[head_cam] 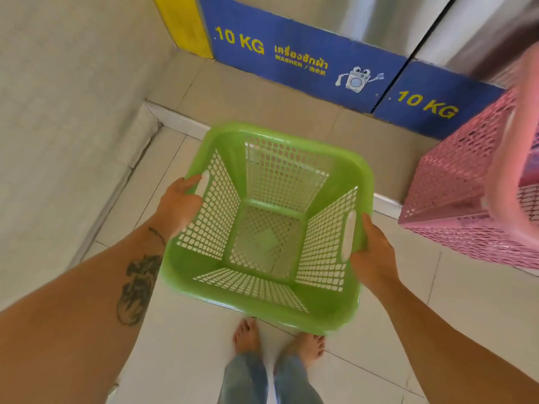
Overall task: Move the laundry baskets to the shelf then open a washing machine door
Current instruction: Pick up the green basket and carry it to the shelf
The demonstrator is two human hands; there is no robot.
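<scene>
Two steel-fronted washing machines point(379, 21) fill the top of the view, each on a blue base panel point(291, 56) marked "10 KG". Below them runs a raised step, then the pale tiled floor point(481, 301). At the right edge a pink laundry basket point(460, 193) appears to sit on that step, blurred and partly cut off.

The green laundry basket point(268, 225) is empty and held up off the floor, directly in front of the person, mouth facing up, above two bare feet. The left hand point(178, 202) is closed around the left handle slot; the right hand point(373, 252) is closed around the right one. The basket sits squarely between both hands, neither nearer. No shelf is in view, so the carry likely calls for a turn away from the machines.
</scene>
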